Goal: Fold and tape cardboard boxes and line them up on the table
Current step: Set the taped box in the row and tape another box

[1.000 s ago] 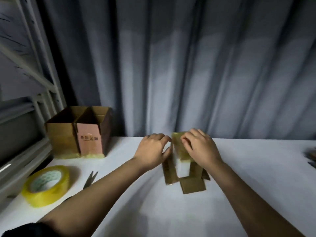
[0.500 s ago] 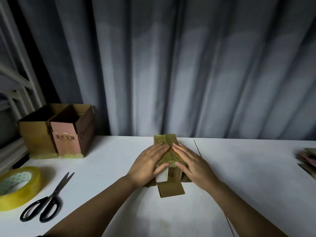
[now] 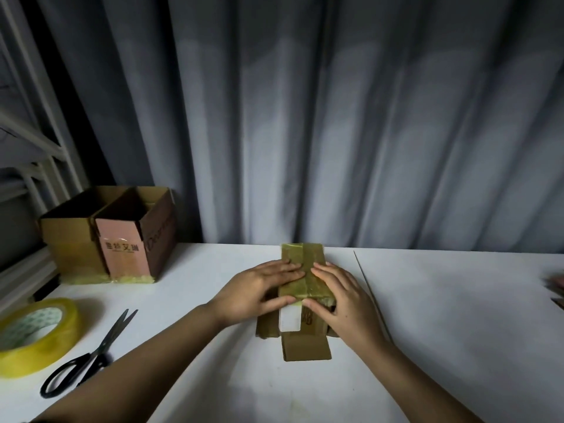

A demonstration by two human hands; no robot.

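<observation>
A small cardboard box (image 3: 305, 257) stands at the middle of the white table (image 3: 457, 315), its taped bottom facing up and its loose flaps spread flat toward me. My left hand (image 3: 259, 291) lies flat on the left half of the taped face, fingers straight. My right hand (image 3: 341, 297) presses the right half the same way, thumb over the near edge. Two finished open boxes (image 3: 122, 239) stand side by side at the back left. A yellow tape roll (image 3: 36, 334) and black scissors (image 3: 91, 358) lie at the left front.
A grey curtain (image 3: 335, 117) hangs right behind the table. A white metal shelf frame (image 3: 36, 141) rises at the left. Flat cardboard pieces (image 3: 557, 288) peek in at the right edge. A thin seam (image 3: 372, 297) runs across the tabletop right of the box.
The hands went from gripping the box's top edge to lying flat on the taped face. The view shifted so the scissors and tape roll show more fully.
</observation>
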